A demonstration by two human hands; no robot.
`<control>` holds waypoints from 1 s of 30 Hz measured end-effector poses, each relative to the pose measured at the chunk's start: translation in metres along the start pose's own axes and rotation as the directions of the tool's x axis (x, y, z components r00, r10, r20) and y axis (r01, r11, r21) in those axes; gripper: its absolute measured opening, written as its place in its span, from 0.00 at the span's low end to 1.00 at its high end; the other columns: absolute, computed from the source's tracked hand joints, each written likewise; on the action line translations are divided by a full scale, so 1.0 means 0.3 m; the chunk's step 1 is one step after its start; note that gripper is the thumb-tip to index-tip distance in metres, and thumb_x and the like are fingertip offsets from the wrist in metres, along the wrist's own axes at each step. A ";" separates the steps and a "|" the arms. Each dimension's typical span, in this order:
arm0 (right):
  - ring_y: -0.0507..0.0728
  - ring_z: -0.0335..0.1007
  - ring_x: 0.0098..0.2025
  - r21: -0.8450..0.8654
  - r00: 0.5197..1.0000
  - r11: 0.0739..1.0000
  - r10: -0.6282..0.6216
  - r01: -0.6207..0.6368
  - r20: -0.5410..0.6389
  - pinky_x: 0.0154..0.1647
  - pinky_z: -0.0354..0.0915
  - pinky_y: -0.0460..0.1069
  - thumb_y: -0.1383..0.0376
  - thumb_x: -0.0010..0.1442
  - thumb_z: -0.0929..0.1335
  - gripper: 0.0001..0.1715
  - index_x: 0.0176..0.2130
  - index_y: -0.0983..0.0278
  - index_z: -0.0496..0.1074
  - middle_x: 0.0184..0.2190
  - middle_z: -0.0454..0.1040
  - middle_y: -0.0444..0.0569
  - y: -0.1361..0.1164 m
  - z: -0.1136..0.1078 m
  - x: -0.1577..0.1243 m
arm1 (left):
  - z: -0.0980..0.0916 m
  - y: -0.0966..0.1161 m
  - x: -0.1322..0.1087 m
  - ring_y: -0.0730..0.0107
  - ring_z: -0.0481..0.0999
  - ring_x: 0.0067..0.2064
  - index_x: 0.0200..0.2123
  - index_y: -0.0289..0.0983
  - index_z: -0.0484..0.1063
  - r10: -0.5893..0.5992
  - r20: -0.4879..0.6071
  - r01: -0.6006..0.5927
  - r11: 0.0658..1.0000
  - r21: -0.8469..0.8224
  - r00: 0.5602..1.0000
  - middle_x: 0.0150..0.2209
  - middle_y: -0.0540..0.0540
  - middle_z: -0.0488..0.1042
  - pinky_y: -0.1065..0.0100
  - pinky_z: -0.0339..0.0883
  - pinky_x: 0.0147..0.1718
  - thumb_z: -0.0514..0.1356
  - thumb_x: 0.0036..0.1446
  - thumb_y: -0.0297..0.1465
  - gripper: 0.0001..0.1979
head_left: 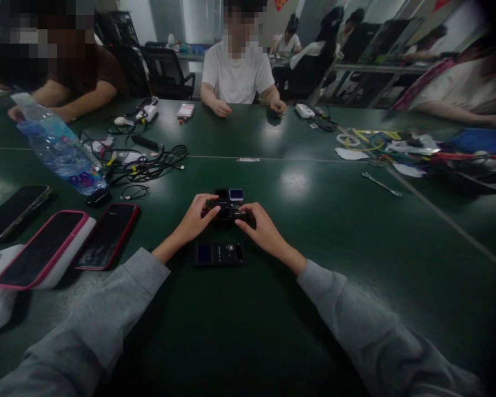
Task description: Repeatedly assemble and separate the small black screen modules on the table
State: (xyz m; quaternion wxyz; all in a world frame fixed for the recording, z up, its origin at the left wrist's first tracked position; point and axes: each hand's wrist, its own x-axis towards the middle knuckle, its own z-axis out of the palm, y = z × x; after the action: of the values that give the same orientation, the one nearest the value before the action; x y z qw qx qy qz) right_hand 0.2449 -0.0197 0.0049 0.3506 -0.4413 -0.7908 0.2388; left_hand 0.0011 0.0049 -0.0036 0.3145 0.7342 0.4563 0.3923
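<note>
At the middle of the table, my left hand (199, 218) grips the left side of a small black device (223, 214) between thumb and fingers. My right hand (259, 225) pinches the right side of the same dark cluster; its exact parts are too dim to tell apart. Just behind it stand a small white-edged screen (236, 194) and a darker square part (221, 193). Closer to me lies a flat black handheld device (219, 255) with a dark screen at its left end and a round button towards the right. Neither hand touches it.
On the left are a phone in a red case (108, 237), a pink-edged phone (45, 248), another phone (14, 210), water bottles (62, 146) and tangled black cables (143, 165). A wrench (381, 184) and piled cables (417, 146) lie right. A person (237, 71) sits opposite.
</note>
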 end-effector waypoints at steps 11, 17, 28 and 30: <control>0.61 0.67 0.45 0.006 0.999 1.000 0.004 -0.004 -0.043 0.46 0.68 0.58 0.56 0.62 0.70 0.19 0.49 0.59 0.63 0.45 0.68 0.51 0.018 0.013 -0.008 | -0.002 -0.003 -0.010 0.65 0.73 0.46 0.58 0.44 0.65 0.038 0.031 -0.037 0.998 -0.058 0.999 0.60 0.40 0.58 0.57 0.73 0.45 0.60 0.62 0.43 0.23; 0.61 0.66 0.47 -0.007 0.999 1.000 -0.018 0.018 -0.048 0.47 0.66 0.58 0.58 0.61 0.71 0.19 0.48 0.59 0.63 0.45 0.67 0.51 0.020 0.016 -0.004 | -0.008 0.003 -0.012 0.59 0.69 0.53 0.58 0.44 0.64 0.104 0.049 -0.102 0.994 -0.032 0.993 0.61 0.39 0.56 0.55 0.71 0.49 0.64 0.57 0.44 0.28; 0.61 0.65 0.44 -0.050 0.998 0.998 -0.032 0.029 -0.062 0.45 0.66 0.57 0.58 0.60 0.71 0.20 0.47 0.60 0.61 0.44 0.65 0.52 0.022 0.017 -0.007 | -0.038 0.057 -0.034 0.63 0.70 0.50 0.56 0.43 0.66 0.079 -0.023 -0.079 0.997 -0.004 0.997 0.59 0.40 0.61 0.56 0.69 0.50 0.59 0.63 0.43 0.21; 0.61 0.65 0.44 -0.062 0.997 0.997 -0.045 0.041 -0.065 0.45 0.66 0.57 0.58 0.60 0.71 0.20 0.47 0.61 0.61 0.44 0.65 0.52 0.021 0.018 -0.007 | -0.071 0.118 -0.045 0.60 0.68 0.54 0.56 0.43 0.66 0.118 0.052 -0.119 0.993 0.021 0.992 0.60 0.41 0.62 0.54 0.66 0.53 0.58 0.63 0.44 0.21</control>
State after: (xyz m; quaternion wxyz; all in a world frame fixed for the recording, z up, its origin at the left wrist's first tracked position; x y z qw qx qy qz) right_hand 0.2449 -0.0187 -0.0036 0.3680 -0.4424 -0.7949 0.1925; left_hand -0.0060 -0.0190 0.0319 0.2932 0.7735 0.4084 0.3859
